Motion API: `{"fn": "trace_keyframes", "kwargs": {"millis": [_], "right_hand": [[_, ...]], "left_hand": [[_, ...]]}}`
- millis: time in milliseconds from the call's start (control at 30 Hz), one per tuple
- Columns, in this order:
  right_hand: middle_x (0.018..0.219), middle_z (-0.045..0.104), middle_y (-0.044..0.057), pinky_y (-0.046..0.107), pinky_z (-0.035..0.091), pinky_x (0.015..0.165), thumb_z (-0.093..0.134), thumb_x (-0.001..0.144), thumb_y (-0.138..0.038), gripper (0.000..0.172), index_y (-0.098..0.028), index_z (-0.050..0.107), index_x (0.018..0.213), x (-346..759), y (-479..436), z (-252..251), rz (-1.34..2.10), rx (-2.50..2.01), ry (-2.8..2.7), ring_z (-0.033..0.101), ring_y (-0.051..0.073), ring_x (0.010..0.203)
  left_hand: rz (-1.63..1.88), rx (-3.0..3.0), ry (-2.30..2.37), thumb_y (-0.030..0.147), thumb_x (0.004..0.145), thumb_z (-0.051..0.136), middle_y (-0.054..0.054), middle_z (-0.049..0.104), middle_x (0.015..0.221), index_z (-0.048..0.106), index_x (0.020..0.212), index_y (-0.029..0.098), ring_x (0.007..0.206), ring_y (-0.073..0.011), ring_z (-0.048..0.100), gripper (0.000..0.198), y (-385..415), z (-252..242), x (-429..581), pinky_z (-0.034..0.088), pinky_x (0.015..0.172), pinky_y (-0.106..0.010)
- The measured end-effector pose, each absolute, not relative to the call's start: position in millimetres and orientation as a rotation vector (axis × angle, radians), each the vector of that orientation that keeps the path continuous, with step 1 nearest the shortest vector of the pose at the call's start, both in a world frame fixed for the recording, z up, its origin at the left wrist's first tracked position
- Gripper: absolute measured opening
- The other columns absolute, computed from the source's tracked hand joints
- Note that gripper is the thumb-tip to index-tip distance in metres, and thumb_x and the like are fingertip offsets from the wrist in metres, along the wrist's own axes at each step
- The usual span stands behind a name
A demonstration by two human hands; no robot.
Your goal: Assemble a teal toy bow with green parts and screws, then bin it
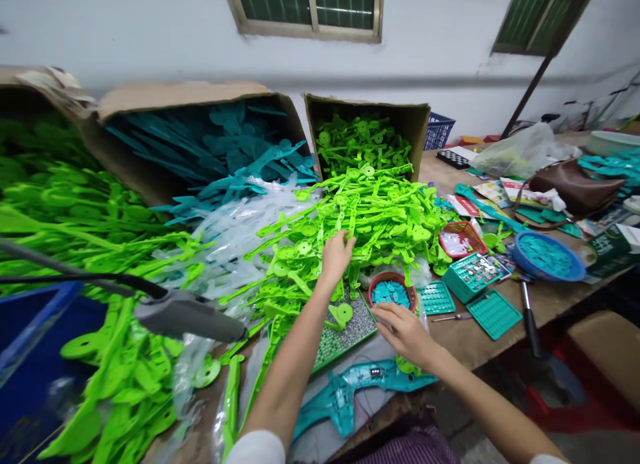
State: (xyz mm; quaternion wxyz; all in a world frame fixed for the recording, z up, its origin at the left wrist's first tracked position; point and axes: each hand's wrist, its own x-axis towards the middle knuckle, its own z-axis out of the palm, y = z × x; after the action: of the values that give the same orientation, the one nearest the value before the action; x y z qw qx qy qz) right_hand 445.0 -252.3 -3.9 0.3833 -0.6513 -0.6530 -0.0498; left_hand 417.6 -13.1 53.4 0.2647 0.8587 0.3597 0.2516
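My left hand (337, 256) reaches into a heap of lime-green plastic parts (370, 214), its fingers curled in on one of the long green pieces. My right hand (403, 331) is held low with its fingers stretched out and nothing visible in them. Just beyond it is a red-brown bowl (413, 296) of small teal pieces. Between my hands lies a green tray (345, 351) of small metal bits, with a round-ended green part resting on it. Nearest to me lies a teal plastic shell (345, 401) with thin wires and a small metallic component.
Cardboard boxes of green and teal parts (200, 144) stand behind. A grey bar-like device (190, 315) juts in at left above a blue bin (30, 357). To the right are teal trays (495, 314), a red basket (463, 241), a blue basin (547, 256) and a black-handled tool (531, 327).
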Motion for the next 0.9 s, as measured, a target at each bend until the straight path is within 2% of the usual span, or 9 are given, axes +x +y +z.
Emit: {"fn": "trace_keyframes", "kwargs": {"millis": [133, 200, 300, 433, 533, 633, 767, 833, 900], "right_hand": [[0.11, 0.072, 0.009, 0.041, 0.062, 0.08, 0.05, 0.095, -0.024, 0.031, -0.027, 0.063, 0.123, 448, -269, -12, -0.076, -1.704, -1.579, 0.071, 0.024, 0.097], [0.11, 0.072, 0.009, 0.042, 0.062, 0.08, 0.05, 0.095, -0.024, 0.031, -0.026, 0.064, 0.123, 446, -272, -17, -0.055, -1.693, -1.561, 0.071, 0.025, 0.097], [0.11, 0.072, 0.009, 0.043, 0.063, 0.079, 0.05, 0.094, -0.022, 0.033, -0.026, 0.063, 0.124, 440, -272, -22, -0.031, -1.666, -1.564, 0.071, 0.026, 0.098], [0.109, 0.073, 0.008, 0.047, 0.064, 0.076, 0.055, 0.091, -0.023, 0.039, -0.034, 0.061, 0.129, 438, -270, -21, -0.007, -1.607, -1.566, 0.072, 0.03, 0.096], [0.106, 0.073, 0.006, 0.047, 0.064, 0.077, 0.057, 0.091, -0.024, 0.037, -0.039, 0.063, 0.124, 431, -271, -6, 0.09, -1.561, -1.436, 0.072, 0.029, 0.095], [0.099, 0.073, 0.004, 0.039, 0.062, 0.081, 0.054, 0.093, -0.023, 0.029, -0.035, 0.067, 0.117, 409, -262, 26, 0.145, -1.472, -1.263, 0.071, 0.022, 0.094], [0.118, 0.068, 0.007, 0.039, 0.053, 0.1, 0.043, 0.098, -0.024, 0.033, -0.026, 0.066, 0.122, 387, -232, 71, 0.041, -1.498, -1.324, 0.063, 0.019, 0.114], [0.13, 0.062, 0.008, 0.043, 0.044, 0.109, 0.043, 0.098, -0.024, 0.035, -0.027, 0.064, 0.126, 390, -225, 78, -0.041, -1.681, -1.408, 0.055, 0.021, 0.126], [0.136, 0.059, 0.007, 0.047, 0.036, 0.114, 0.049, 0.096, -0.028, 0.036, -0.028, 0.061, 0.13, 396, -231, 71, -0.113, -1.804, -1.52, 0.047, 0.024, 0.134]], "left_hand": [[0.715, 2.308, 0.934, 0.028, 0.092, 0.055, -0.013, 0.074, 0.103, 0.068, 0.112, 0.013, 0.091, -0.0236, 0.069, 0.028, -10, 48, 411, 0.05, 0.088, -0.035], [0.788, 2.354, 0.954, 0.031, 0.093, 0.054, -0.014, 0.072, 0.108, 0.067, 0.114, 0.013, 0.098, -0.025, 0.068, 0.031, -3, 49, 407, 0.049, 0.091, -0.036], [0.771, 2.429, 1.101, 0.027, 0.087, 0.061, -0.018, 0.069, 0.115, 0.063, 0.121, 0.01, 0.109, -0.0304, 0.064, 0.038, 11, 51, 406, 0.046, 0.096, -0.041], [0.657, 2.421, 1.192, 0.017, 0.084, 0.06, -0.017, 0.071, 0.114, 0.065, 0.12, 0.012, 0.108, -0.0308, 0.065, 0.036, 28, 59, 408, 0.047, 0.096, -0.042], [0.848, 2.346, 1.208, 0.016, 0.086, 0.054, -0.014, 0.071, 0.116, 0.067, 0.115, 0.013, 0.109, -0.0274, 0.065, 0.031, 34, 71, 405, 0.046, 0.099, -0.04], [1.196, 2.19, 1.201, 0.014, 0.083, 0.056, -0.011, 0.072, 0.109, 0.069, 0.106, 0.013, 0.107, -0.0247, 0.065, 0.027, 23, 82, 396, 0.047, 0.099, -0.038], [1.42, 2.07, 1.083, 0.022, 0.081, 0.059, -0.01, 0.072, 0.096, 0.07, 0.097, 0.012, 0.095, -0.0217, 0.066, 0.021, -36, 85, 368, 0.051, 0.093, -0.037], [1.327, 2.07, 0.96, 0.032, 0.077, 0.064, -0.007, 0.073, 0.087, 0.071, 0.089, 0.013, 0.082, -0.0197, 0.067, 0.024, -76, 82, 339, 0.054, 0.083, -0.036], [1.088, 2.053, 0.911, 0.038, 0.074, 0.067, -0.003, 0.072, 0.078, 0.071, 0.081, 0.018, 0.074, -0.0183, 0.066, 0.022, -111, 75, 303, 0.056, 0.077, -0.033]]}}
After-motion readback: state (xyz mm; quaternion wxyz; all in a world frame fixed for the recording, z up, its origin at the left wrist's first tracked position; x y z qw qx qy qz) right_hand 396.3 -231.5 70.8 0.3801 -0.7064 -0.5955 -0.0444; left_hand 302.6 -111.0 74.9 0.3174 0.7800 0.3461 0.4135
